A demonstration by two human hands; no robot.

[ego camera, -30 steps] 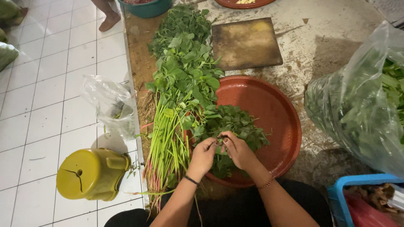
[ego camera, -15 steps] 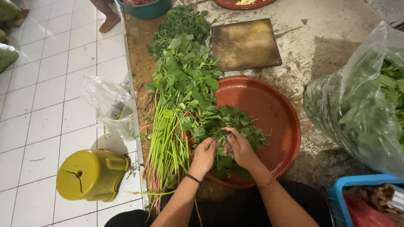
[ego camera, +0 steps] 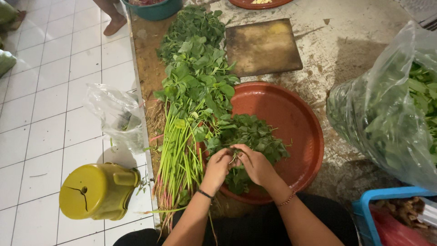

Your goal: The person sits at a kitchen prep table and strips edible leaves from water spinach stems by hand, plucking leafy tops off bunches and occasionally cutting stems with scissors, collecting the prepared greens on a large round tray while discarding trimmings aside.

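Leafy greens (ego camera: 248,136) sit heaped in the red basin (ego camera: 300,118) at centre frame, both hands meeting over the pile. Far left: yellow plastic container (ego camera: 93,191) on white tile, clear bag (ego camera: 116,116) above it. Long-stemmed bunch (ego camera: 182,150) lies left of the basin. Left hand (ego camera: 217,166) and right hand (ego camera: 255,163) are close together, fingertips pinched on one sprig. Looks like leaf-plucking mid-way; next move needs a clean snap off the stem. Bagged greens (ego camera: 391,114) far right.

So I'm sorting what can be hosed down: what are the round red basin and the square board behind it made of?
The red basin looks like moulded plastic: even colour, smooth, slightly glossy rim. The board seems to be wood, matte, brown and stained, though grain is hard to see.
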